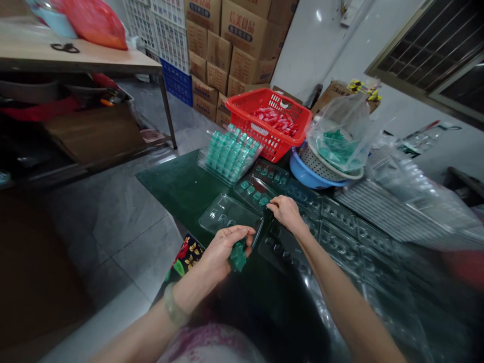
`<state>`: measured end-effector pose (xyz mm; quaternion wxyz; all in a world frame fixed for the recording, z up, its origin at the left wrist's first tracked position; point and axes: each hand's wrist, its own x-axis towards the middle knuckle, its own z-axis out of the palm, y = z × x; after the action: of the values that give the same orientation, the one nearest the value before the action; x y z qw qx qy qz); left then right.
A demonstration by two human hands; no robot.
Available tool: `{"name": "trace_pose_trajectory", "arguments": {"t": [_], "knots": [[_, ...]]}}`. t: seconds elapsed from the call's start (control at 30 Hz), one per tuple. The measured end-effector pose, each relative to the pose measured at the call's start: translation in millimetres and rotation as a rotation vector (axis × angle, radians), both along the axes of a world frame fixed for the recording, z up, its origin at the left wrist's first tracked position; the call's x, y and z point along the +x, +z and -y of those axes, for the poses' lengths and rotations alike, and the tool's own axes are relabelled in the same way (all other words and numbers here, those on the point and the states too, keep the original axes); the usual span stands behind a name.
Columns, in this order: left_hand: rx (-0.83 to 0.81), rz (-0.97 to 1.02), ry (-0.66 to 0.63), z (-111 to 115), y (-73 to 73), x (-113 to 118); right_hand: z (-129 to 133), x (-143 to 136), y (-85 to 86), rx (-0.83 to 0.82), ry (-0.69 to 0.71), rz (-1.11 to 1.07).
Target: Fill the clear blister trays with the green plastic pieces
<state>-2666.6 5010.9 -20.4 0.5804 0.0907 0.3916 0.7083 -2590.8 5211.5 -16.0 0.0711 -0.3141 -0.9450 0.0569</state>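
Observation:
My left hand [227,249] is curled round several small green packets [238,255], its thumb and forefinger pressed together. Just right of it, my right hand [286,212] pinches at the near end of a clear plastic tray [239,188] that has green packets [250,190] in its wells. Whether a packet is between those fingertips is hard to make out; one lies right at them. A clear tray [215,212] with bare wells lies in front of my left hand. Further back, a stack of filled trays [230,154] shows rows of green packets.
A red basket [264,123] holds pink packets. Beside it a grey colander [321,166] with a bag of green packets [336,146] sits in a blue basin [302,171]. Clear trays [340,222] cover the dark green table's right side; stacked trays [416,196] stand beyond. Cartons [249,30] rise behind.

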Motion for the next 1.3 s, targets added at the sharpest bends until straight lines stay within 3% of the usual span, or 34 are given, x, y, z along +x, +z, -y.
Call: {"name": "trace_pose_trajectory", "arguments": {"t": [0.3,0.53,0.7,0.8,0.93,1.13,1.3], "knots": [[0.012,0.004,0.003,0.3,0.2,-1.3,13.5,1.2,-21.5,0.163,-0.109,-0.086],[0.006,-0.023,0.013,6.6,2.9,-7.2,-4.5,16.6,-4.3,-0.048,0.002,-0.042],[0.029,-0.049,0.015,8.6,6.1,-11.1,-14.5,22.4,7.7,-0.075,0.111,-0.079],[0.025,-0.055,0.026,7.5,6.1,-10.2,-17.9,17.2,7.6,-0.105,0.222,-0.079],[0.006,-0.069,0.039,4.3,5.9,-11.7,-21.8,11.0,6.3,-0.132,0.273,-0.062],[0.027,-0.122,0.033,-4.2,11.5,-16.3,-26.1,9.8,3.0,-0.177,0.272,-0.062],[0.025,-0.085,-0.007,-11.1,7.1,-5.7,-33.0,8.1,-2.6,-0.268,0.254,-0.054]]}}
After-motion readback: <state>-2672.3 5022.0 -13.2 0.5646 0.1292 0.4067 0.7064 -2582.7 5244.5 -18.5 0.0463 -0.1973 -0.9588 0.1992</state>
